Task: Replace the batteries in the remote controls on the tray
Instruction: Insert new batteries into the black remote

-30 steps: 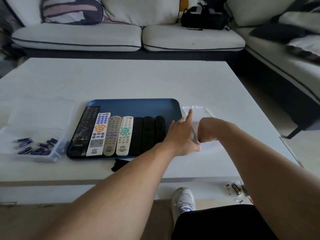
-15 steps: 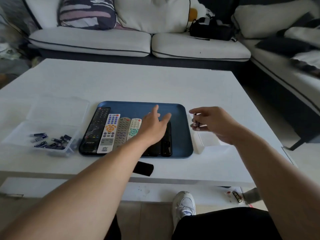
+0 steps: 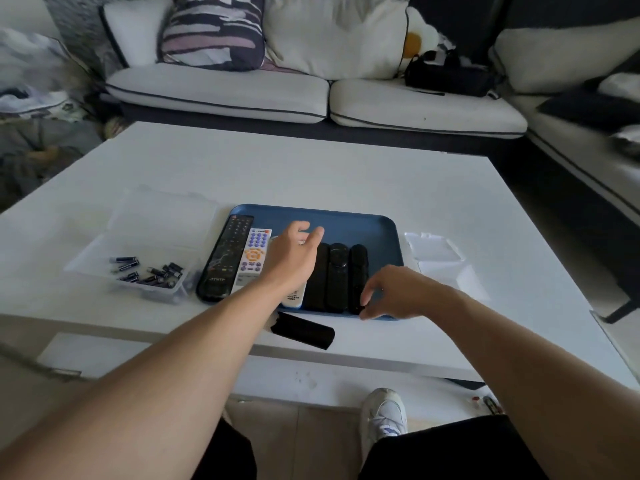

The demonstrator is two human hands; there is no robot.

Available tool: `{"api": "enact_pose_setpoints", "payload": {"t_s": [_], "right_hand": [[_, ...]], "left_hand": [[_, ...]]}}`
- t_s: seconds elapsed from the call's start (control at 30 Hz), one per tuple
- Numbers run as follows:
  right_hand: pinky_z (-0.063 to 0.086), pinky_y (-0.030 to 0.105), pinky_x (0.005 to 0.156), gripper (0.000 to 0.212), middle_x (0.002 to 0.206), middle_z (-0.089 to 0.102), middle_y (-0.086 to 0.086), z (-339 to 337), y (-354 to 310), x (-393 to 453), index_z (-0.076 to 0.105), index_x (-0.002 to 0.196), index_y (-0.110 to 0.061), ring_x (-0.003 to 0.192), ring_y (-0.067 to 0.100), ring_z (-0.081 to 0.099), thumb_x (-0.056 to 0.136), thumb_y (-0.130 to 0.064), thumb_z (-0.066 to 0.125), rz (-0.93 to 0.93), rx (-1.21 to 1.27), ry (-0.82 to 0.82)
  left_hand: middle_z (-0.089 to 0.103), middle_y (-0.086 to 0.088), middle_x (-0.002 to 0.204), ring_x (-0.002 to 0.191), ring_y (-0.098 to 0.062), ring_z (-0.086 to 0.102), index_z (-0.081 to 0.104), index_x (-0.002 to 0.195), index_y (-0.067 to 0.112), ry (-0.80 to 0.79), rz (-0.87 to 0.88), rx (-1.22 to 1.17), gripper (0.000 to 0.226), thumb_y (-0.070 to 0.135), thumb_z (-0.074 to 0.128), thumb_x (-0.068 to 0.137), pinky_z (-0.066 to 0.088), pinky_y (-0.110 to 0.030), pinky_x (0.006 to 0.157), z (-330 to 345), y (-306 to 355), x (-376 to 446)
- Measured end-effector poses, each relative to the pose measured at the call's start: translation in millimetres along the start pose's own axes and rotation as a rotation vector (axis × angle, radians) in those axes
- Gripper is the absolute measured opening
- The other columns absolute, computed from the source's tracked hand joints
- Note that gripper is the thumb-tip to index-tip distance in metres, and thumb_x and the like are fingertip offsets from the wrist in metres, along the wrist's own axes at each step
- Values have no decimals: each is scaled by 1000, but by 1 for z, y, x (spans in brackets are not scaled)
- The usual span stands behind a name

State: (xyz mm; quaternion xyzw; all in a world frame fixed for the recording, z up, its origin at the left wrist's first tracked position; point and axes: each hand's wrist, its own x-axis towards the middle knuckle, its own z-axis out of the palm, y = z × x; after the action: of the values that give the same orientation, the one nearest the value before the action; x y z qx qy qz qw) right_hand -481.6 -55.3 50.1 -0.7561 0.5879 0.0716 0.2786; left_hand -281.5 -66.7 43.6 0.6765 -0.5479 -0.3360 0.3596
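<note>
**Both hands over the tray of remotes**

My left hand (image 3: 291,258) lay spread, fingers loose, over the middle remotes, hiding two pale ones almost wholly. My right hand (image 3: 391,292) curled at the near end of the rightmost black remote (image 3: 358,268); I could not tell whether its fingers gripped anything. The blue tray (image 3: 381,230) sat on a white low table (image 3: 311,168) before a pale sofa (image 3: 221,88). A clear box (image 3: 104,258) of dark batteries (image 3: 149,270) stood left of the tray, a clear lidded case (image 3: 433,251) right, and a black cover (image 3: 304,330) near the table's front edge.
</note>
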Motion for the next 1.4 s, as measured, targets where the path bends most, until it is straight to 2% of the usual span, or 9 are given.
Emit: {"api": "enact_pose_setpoints", "payload": {"t_s": [0.23, 0.53, 0.63, 0.77, 0.93, 1.03, 1.13, 1.23, 1.4], "right_hand": [[49, 28, 71, 32, 92, 69, -14, 7, -8, 3, 74, 106, -33, 92, 14, 65, 77, -44, 82, 24, -295, 66], [43, 28, 66, 19, 94, 67, -7, -6, -11, -12, 66, 92, -35, 84, 17, 63, 81, -46, 77, 74, -167, 213], [41, 28, 65, 18, 92, 65, -9, -21, -19, -26, 63, 92, -37, 83, 17, 62, 83, -49, 74, 105, -93, 344], [36, 28, 57, 14, 79, 58, -12, -28, -40, -40, 63, 92, -37, 78, 17, 60, 86, -47, 70, 66, -120, 462], [47, 31, 68, 14, 88, 67, -10, -20, -71, -40, 67, 102, -37, 85, 19, 64, 89, -38, 69, -129, -98, 550], [44, 14, 60, 11, 73, 67, -17, -18, -78, -32, 76, 94, -35, 66, -2, 59, 83, -35, 78, -204, 331, 440], [30, 14, 43, 16, 51, 50, -13, -14, -70, -12, 75, 78, -25, 41, 3, 40, 86, -39, 76, -25, 646, 358], [23, 22, 44, 37, 54, 43, 0, -1, -57, 5, 74, 91, -9, 42, 11, 31, 93, -45, 67, 205, 755, 130], [24, 21, 42, 47, 57, 51, 3, 8, -58, 21, 70, 100, -1, 44, 12, 41, 96, -48, 62, 282, 910, -101]], "left_hand": [[63, 4, 133, 118, -14, 57, 53, 138, 20, 9, 7, 38, 46, 47, 49, 102, 36, -25, 89, -8, -6, 0], [70, 12, 107, 98, -6, 64, 69, 114, 21, 20, 58, -11, 26, 38, 59, 98, 43, -16, 75, -4, -5, -3], [77, 3, 89, 76, -10, 69, 72, 101, 15, -119, -22, -200, 25, 35, 57, 100, 48, -22, 66, 3, 5, -7], [77, -11, 90, 77, -24, 72, 66, 109, 5, -360, -260, -507, 42, 44, 51, 103, 55, -29, 66, 7, 20, -19], [71, -8, 81, 69, -18, 69, 68, 98, 6, -288, -330, -725, 18, 22, 59, 101, 59, -29, 63, 1, 31, -22], [71, -4, 83, 71, -18, 70, 67, 104, 11, -186, -231, -627, 19, 27, 56, 102, 60, -34, 65, -10, 25, -15], [78, -3, 91, 68, -19, 74, 58, 118, 16, -97, -183, -563, 21, 30, 49, 106, 61, -34, 57, -26, 13, -14], [78, -4, 86, 58, -18, 68, 55, 118, 14, -23, -222, -409, 24, 33, 44, 107, 47, -24, 42, -39, -4, -14], [77, -7, 89, 61, -16, 65, 58, 114, 18, -56, -310, -411, 22, 31, 42, 106, 46, -26, 45, -52, -20, -12]]}}
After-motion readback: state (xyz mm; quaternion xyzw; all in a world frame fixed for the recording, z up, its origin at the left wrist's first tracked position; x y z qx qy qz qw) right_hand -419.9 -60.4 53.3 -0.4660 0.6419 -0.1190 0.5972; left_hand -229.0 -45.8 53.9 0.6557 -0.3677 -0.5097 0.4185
